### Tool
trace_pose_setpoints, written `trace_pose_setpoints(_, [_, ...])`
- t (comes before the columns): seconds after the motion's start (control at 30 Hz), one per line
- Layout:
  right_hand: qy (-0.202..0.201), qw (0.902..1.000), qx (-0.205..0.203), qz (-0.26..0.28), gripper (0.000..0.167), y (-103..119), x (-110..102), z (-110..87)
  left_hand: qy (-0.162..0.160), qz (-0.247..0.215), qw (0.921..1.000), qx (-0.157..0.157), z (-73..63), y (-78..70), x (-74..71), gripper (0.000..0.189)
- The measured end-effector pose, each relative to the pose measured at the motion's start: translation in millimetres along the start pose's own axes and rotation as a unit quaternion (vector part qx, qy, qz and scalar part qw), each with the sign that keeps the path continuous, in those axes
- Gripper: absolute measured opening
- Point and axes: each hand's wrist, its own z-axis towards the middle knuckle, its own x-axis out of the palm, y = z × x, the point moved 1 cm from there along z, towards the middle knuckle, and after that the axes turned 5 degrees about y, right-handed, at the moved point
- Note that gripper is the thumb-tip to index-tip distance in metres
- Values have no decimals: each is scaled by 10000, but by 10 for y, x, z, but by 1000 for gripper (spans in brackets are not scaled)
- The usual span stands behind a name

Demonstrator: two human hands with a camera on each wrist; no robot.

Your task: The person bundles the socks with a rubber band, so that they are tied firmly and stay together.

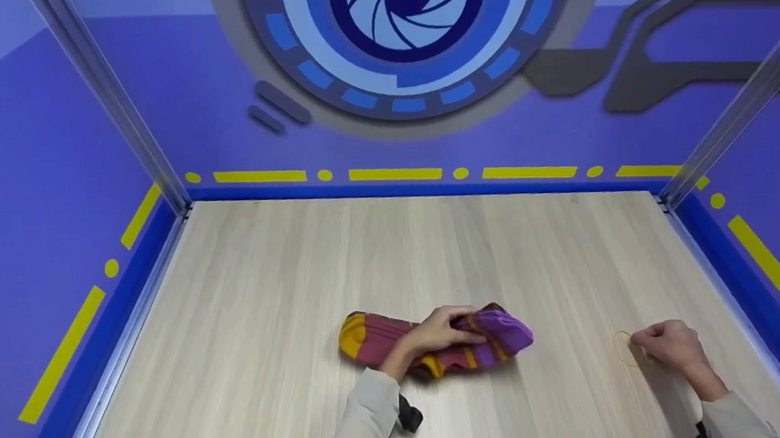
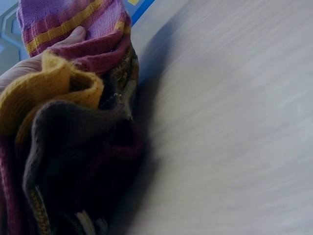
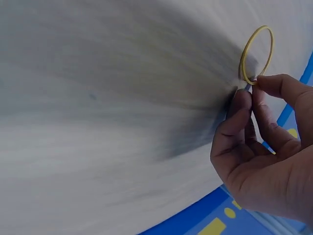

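A bundle of socks in maroon, purple and yellow lies across the middle of the table. My left hand grips it near the purple-striped end, with the thumb over the knit. In the left wrist view, yellow and dark folds of the socks hang toward the camera and cover most of that hand. Off to the right, my right hand pinches a thin yellow rubber band between thumb and fingertip. The band stands out from the fingertips as a loose loop, close over the table and apart from the socks.
The pale wood table is bounded at the back by a blue-purple panel. Similar panels rise on the left and right, with metal posts at the corners.
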Motion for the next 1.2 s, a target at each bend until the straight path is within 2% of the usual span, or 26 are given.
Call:
trace_pose_setpoints(0.07, [403, 9968, 154, 672, 25, -14, 24, 2, -18, -22, 10000, -10, -6, 4, -1, 29])
trace_pose_setpoints(0.13, [891, 9835, 293, 1549, 24, -24, 33, 3, 9, -28, 10000, -17, -9, 3, -2, 30])
trace_pose_setpoints(0.17, [1157, 9723, 320, 2007, 24, -28, 32, 7, 24, -41, 10000, -21, -9, 1, -1, 30])
trace_pose_setpoints(0.23, [1658, 9429, 314, 2872, 23, -27, 25, 19, 20, -57, 10000, -26, -7, -3, 2, 30])
trace_pose_setpoints(0.3, [2005, 9152, 255, 3488, 23, -18, 12, 30, 8, -38, 10000, -45, 0, -8, 7, 30])
trace_pose_setpoints(0.37, [2232, 8950, 243, 3855, 20, -8, 4, 39, -16, -31, 10000, -47, 11, -15, 15, 29])
trace_pose_setpoints(0.4, [2312, 8890, 242, 3944, 18, -6, 0, 38, -13, -29, 10000, -45, 19, -18, 21, 29])
trace_pose_setpoints(0.43, [2330, 8895, 261, 3923, 16, -5, 0, 35, -8, -34, 10000, -31, 28, -20, 29, 28])
trace_pose_setpoints(0.5, [2369, 8973, 291, 3713, 15, -11, 7, 19, 16, -29, 10000, -23, 40, -22, 47, 28])
trace_pose_setpoints(0.67, [2473, 9300, 244, 2708, 20, -35, 70, -48, 57, 12, 10000, -48, 21, -8, 86, 27])
trace_pose_setpoints(0.77, [2538, 9383, 136, 2346, 23, -16, 106, -66, 46, 98, 9999, -67, -9, 7, 88, 27])
trace_pose_setpoints(0.87, [2571, 9425, -171, 2129, 28, 35, 95, -63, 48, 95, 9999, -68, -25, 10, 78, 28])
trace_pose_setpoints(0.97, [2416, 9502, -476, 1910, 31, 125, 60, -49, 6, 42, 10000, -68, -29, -6, 50, 31])
trace_pose_setpoints(1.07, [2350, 9509, -645, 1909, 32, 225, 34, -24, -60, 2, 10000, -75, -27, -27, 15, 34])
trace_pose_setpoints(1.1, [2395, 9469, -683, 2032, 32, 255, 25, -18, -70, 11, 9999, -78, -28, -29, 8, 35])
trace_pose_setpoints(1.17, [2604, 9316, -764, 2416, 31, 306, 14, -8, -88, 21, 9999, -78, -30, -28, 1, 35])
trace_pose_setpoints(1.2, [2748, 9199, -760, 2692, 30, 334, 11, -6, -84, 39, 9999, -87, -31, -27, 0, 34])
